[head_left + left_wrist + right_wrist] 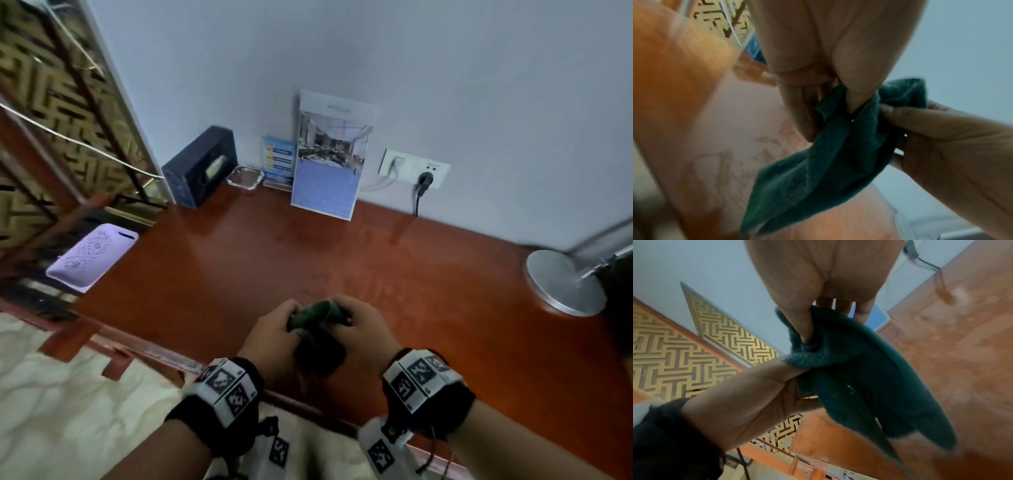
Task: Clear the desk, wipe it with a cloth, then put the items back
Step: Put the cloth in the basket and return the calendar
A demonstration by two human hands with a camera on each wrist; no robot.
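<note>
While the left hand (274,330) and right hand (364,329) each have a pinching grip on the green cloth (310,313), bottom centre just over the worktop (260,260), it hangs bunched, so a wipe could smear, or swing into the leaflet stand (329,164) at upper centre.

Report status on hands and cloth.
Left hand and right hand both grip green cloth, over near edge of desk. Tissue box, ashtray, brochure stand sit by wall.
</note>
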